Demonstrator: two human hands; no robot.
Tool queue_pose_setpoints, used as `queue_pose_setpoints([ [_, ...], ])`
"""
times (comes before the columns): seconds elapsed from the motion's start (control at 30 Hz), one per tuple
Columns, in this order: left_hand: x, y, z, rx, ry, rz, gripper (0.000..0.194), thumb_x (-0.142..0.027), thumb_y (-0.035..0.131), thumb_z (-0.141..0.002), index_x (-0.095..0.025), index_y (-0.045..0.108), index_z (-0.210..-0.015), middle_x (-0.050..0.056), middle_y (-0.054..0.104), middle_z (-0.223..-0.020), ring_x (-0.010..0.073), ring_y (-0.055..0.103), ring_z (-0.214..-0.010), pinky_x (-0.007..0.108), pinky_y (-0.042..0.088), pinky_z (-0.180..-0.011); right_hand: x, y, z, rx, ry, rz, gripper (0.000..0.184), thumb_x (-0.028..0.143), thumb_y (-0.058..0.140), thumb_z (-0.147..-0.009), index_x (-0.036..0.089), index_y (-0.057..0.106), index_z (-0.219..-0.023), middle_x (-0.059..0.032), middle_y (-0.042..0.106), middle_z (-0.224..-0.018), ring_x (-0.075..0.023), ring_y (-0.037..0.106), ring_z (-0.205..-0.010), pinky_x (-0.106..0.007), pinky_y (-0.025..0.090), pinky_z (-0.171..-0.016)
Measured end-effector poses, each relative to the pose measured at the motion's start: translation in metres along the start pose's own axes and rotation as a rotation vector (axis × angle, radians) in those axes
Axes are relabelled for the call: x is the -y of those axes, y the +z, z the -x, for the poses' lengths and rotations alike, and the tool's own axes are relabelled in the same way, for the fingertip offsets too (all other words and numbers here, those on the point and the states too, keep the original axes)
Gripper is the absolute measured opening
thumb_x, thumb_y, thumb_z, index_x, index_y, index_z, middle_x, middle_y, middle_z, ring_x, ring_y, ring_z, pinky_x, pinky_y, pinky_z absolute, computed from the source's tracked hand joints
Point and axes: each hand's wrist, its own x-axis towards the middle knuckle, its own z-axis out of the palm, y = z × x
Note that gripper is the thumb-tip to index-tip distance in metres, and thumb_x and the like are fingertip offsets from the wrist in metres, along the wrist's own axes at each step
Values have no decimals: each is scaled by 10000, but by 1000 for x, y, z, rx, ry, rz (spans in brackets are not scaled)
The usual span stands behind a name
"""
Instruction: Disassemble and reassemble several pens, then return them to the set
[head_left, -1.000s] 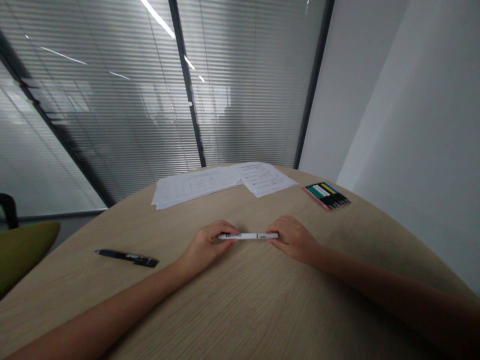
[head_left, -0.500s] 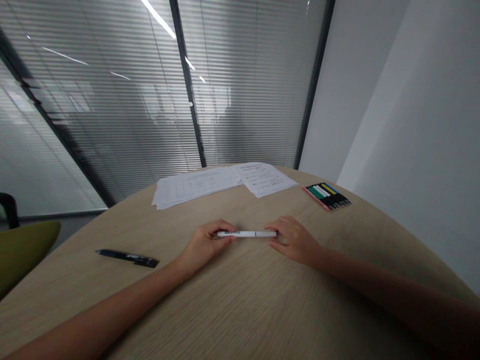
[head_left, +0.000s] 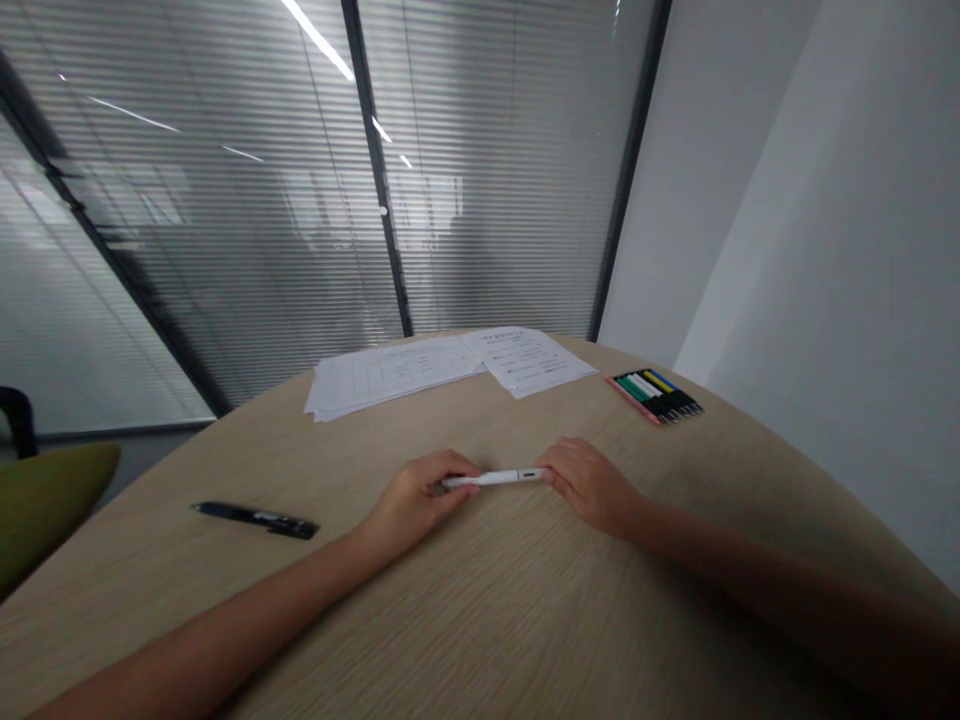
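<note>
A white pen (head_left: 495,478) lies level just above the round wooden table (head_left: 487,610), held at both ends. My left hand (head_left: 416,495) pinches its left end with curled fingers. My right hand (head_left: 589,482) grips its right end, near the clip, fingers closed round it. Both forearms rest on the tabletop.
A black pen (head_left: 255,519) lies on the table to the left. Printed sheets of paper (head_left: 435,366) are spread at the far edge. A pack of coloured pens (head_left: 655,393) sits at the far right. A green chair (head_left: 45,495) stands at the left, glass blinds behind.
My two hands have come slightly closer together on the white pen, so less of it shows between them. The pen now tilts a little, its right end higher.
</note>
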Motion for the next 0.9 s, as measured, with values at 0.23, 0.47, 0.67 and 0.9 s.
queue_pose_setpoints([
  [0.23,-2,4,6,-26,379,-222,133,-137,454,-807,-138,565,-882,68,620,-814,130,573,-738,262,471,-649,0,-2,0,20,-44,42,297,194,270,-859,147,503,-681,-70,532,-630,-168,442,-618,-300,366,-616],
  [0.47,-4,2,8,-89,565,-450,171,-61,445,-799,-161,519,-917,43,640,-816,129,567,-720,310,396,-701,1,-3,0,31,-75,-6,331,206,245,-863,158,487,-642,-63,530,-596,-163,440,-587,-293,366,-596],
  [0.67,-3,2,6,-67,499,-427,155,-108,449,-809,-155,535,-930,42,618,-784,138,539,-702,313,379,-701,1,-6,0,-37,-65,-80,236,281,352,-847,151,530,-762,-41,544,-623,-156,471,-618,-294,363,-642],
  [0.9,-2,3,5,-25,444,-409,189,-137,419,-821,-138,559,-948,67,577,-769,163,508,-719,314,391,-651,2,-4,0,-90,-81,-52,166,308,466,-810,169,511,-732,-28,558,-655,-148,497,-651,-293,357,-689],
])
